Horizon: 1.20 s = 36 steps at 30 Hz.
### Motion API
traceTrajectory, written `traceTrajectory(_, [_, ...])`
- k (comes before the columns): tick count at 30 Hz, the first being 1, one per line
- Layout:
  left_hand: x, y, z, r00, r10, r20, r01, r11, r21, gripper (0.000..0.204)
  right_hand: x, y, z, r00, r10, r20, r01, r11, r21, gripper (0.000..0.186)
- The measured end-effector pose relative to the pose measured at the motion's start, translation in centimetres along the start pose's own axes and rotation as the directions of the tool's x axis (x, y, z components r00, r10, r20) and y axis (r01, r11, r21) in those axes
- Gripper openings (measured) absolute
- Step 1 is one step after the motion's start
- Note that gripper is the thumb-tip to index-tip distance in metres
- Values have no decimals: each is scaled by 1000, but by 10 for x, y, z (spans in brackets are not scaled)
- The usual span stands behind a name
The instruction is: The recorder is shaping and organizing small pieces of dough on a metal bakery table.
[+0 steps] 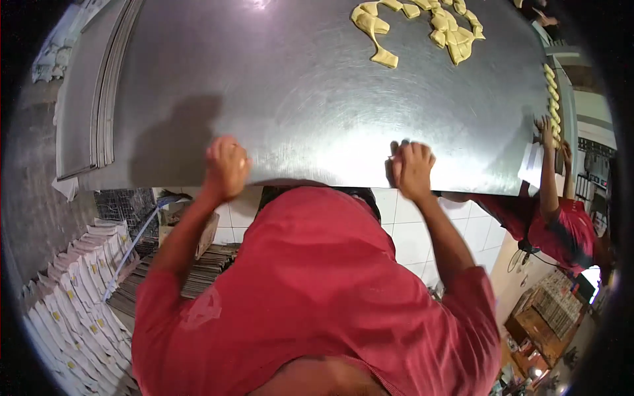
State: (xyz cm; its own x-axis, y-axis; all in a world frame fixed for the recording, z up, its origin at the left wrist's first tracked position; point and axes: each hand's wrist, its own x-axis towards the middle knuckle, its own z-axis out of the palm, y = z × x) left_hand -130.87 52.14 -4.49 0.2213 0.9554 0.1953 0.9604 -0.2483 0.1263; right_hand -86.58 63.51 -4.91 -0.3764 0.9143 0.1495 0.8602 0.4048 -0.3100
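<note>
- Left hand (228, 165) curled into a loose fist over the near edge of the metal table (284, 99) — nothing seen in it
- Right hand (414, 165) near the same edge, fingers bent; dark patch beside it, can't tell if shadow or something gripped
- Dough (456, 33) in cut yellow pieces, far side, right of centre, well apart from both hands
- Step, my guess: a lull between dough handling — working those pieces would call for a long forward reach
- White bags (79, 310), lower left, carry small marks, unreadable from here; pale print on red shirt (317, 264), also unreadable
</note>
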Motion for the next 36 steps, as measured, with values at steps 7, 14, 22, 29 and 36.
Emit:
traceTrajectory(7, [136, 25, 44, 930, -360, 67, 367, 919, -148, 18, 92, -34, 50, 967, 224, -122, -218, 974, 65, 23])
traceTrajectory(14, [40, -41, 47, 968, -211, -135, 206, 977, -52, 8, 24, 12, 15, 990, -10, 141, 3, 999, 51, 21])
traceTrajectory(22, [109, 28, 56, 944, -329, -38, 296, 889, -350, 15, 84, -32, 51, 977, 128, -169, -66, 942, 328, 9])
traceTrajectory(29, [85, -101, 48, 944, -280, -174, 255, 955, -154, 14, 68, 64, 21, 951, 140, -277, -165, 984, -67, 15])
traceTrajectory(36, [89, 12, 40, 916, -362, -170, 304, 907, -292, 29, 60, -29, 43, 966, 61, -252, 14, 959, 284, 15])
